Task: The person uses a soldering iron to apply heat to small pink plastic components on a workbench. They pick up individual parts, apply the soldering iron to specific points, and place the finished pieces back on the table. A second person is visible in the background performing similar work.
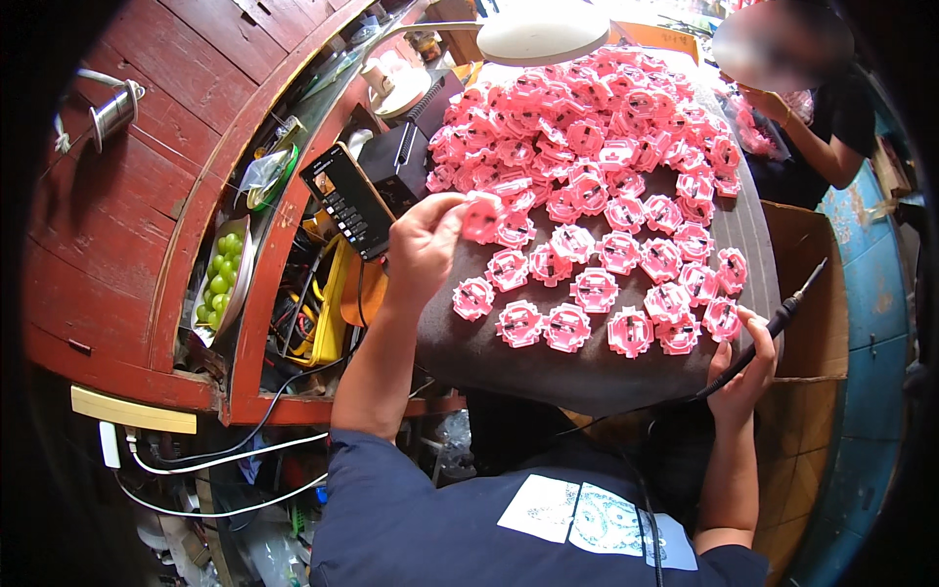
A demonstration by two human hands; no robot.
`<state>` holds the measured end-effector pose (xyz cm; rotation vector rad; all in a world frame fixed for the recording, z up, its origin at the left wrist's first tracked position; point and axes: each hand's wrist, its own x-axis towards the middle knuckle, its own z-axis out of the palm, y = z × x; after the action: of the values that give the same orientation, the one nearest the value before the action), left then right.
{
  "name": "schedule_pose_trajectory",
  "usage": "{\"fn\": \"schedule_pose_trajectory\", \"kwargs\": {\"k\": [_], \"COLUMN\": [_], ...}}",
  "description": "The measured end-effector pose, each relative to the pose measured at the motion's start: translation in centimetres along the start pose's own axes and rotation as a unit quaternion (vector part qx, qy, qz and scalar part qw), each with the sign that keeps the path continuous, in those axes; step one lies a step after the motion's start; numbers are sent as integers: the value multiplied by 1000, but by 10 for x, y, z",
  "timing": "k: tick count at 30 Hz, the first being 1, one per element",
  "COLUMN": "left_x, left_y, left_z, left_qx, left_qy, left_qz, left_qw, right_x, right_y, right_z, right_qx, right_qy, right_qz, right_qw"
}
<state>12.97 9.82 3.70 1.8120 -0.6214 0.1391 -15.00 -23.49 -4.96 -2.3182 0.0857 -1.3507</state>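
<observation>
The left hand (424, 247) is pinching a blurred pink part (482, 217); at right, the right hand (740, 386) is clasping a partly hidden soldering iron (782, 318) between its fingers.

Site appeared to be a small assembly workshop: pink parts (577, 137) were heaped toward the worktable's (577, 377) far edge, beneath 1 lamp (543, 41); 1 soldering iron (782, 317) at its near right corner; 1 wire spool (117, 115) left.

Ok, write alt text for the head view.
A person's left hand holds a pink part beside a heap of similar pieces on a dark surface; the right hand holds a soldering iron. A lit phone sits at left.
</observation>
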Motion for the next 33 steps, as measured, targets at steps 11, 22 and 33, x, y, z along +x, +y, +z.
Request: {"fn": "schedule_pose_trajectory", "kwargs": {"k": [11, 22, 33], "left_x": [-38, -136, -253], "left_y": [-46, -6, -10], "left_z": [-25, -45, -113], "left_qx": [90, 163, 162], "left_qy": [-8, 229, 327], "left_qz": [-93, 49, -72], "left_qw": [992, 958, 928], "right_x": [1, -16, -16], "right_y": [-2, 16, 31], "right_z": [0, 1, -24], "right_qx": [-19, 7, 54], "right_qy": [-5, 6, 25], "right_qz": [-6, 9, -29], "right_qw": [1000, 1000, 998]}}
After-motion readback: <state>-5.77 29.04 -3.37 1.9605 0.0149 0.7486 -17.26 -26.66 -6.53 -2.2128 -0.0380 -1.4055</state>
